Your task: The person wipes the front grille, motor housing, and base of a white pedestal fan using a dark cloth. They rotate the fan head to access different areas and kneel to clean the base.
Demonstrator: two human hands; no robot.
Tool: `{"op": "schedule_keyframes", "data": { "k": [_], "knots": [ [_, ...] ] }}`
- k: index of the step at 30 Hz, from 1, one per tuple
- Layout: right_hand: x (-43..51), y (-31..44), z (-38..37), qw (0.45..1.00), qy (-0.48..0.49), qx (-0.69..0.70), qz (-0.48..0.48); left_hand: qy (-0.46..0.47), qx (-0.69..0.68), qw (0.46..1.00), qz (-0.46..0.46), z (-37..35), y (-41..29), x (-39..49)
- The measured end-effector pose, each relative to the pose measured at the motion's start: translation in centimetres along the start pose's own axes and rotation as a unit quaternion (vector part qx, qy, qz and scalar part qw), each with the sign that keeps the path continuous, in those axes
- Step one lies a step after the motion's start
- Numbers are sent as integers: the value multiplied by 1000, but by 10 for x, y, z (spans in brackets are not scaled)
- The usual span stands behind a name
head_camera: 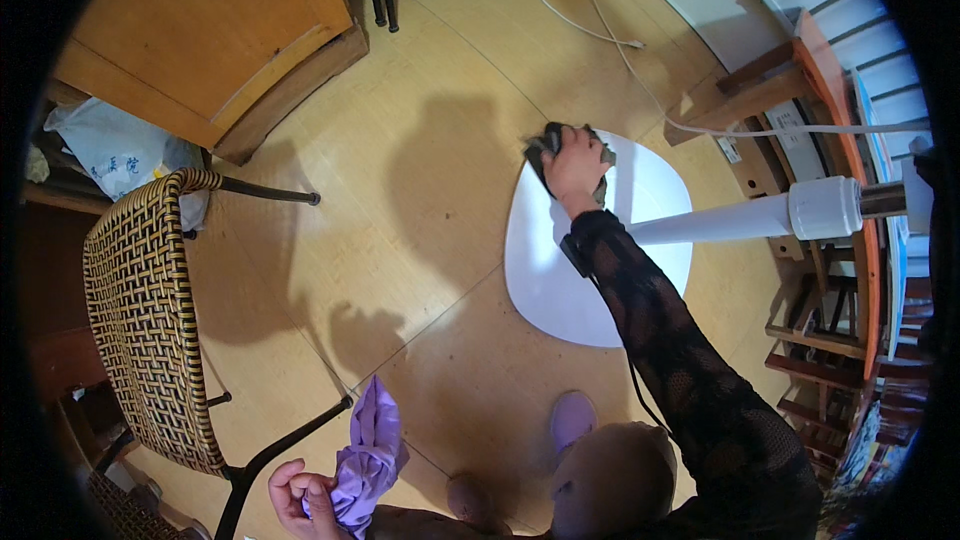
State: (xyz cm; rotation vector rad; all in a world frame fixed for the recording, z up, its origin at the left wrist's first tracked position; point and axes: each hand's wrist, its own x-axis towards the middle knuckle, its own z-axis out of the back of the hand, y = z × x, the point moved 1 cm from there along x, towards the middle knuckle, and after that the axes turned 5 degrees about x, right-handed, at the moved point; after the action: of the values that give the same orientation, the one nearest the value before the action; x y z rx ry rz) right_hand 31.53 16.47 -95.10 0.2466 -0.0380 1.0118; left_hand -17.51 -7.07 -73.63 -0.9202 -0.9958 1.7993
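Note:
My right hand [576, 169] presses a dark, crumpled cloth [553, 136] against the far left edge of a white, rounded stand base [540, 285] on the floor. A white pole [712, 221] rises from that base and runs toward the right of the view. My right forearm, in a black lace sleeve [675, 337], crosses over the base and hides part of it. At the lower left, my left hand [304, 499] has its fingers curled around a bunched purple cloth [366, 457]. One end of this cloth sticks up to a point.
A woven wicker chair [146, 315] with dark metal legs stands at left, below a wooden cabinet [217, 22]. A white cable [626, 60] loops over the tiled floor [360, 187]. At right are a wooden shelf [795, 90] and box files [750, 157]. My shoe [573, 420] is near the base.

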Motion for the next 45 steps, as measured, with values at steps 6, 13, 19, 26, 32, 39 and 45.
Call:
{"op": "schedule_keyframes", "data": {
  "k": [6,13,19,26,32,39,45],
  "knots": [
    [-134,6,32,961,157,64,220,50,-14,998,-26,-13,-7,17],
    [-110,7,31,964,120,65,227,40,-46,998,-33,2,4,12],
    [-61,20,23,989,38,78,119,-3,-8,1000,-29,13,3,-2],
    [-204,-58,57,944,106,127,287,-19,36,999,18,3,-19,-10],
    [-178,-166,76,992,32,90,88,-36,-216,968,124,5,-4,4],
    [-145,-212,68,991,18,91,97,-80,-744,592,299,20,26,15],
    [-54,-208,66,974,34,32,222,-56,-32,994,86,-9,-13,6]
  ]
}}
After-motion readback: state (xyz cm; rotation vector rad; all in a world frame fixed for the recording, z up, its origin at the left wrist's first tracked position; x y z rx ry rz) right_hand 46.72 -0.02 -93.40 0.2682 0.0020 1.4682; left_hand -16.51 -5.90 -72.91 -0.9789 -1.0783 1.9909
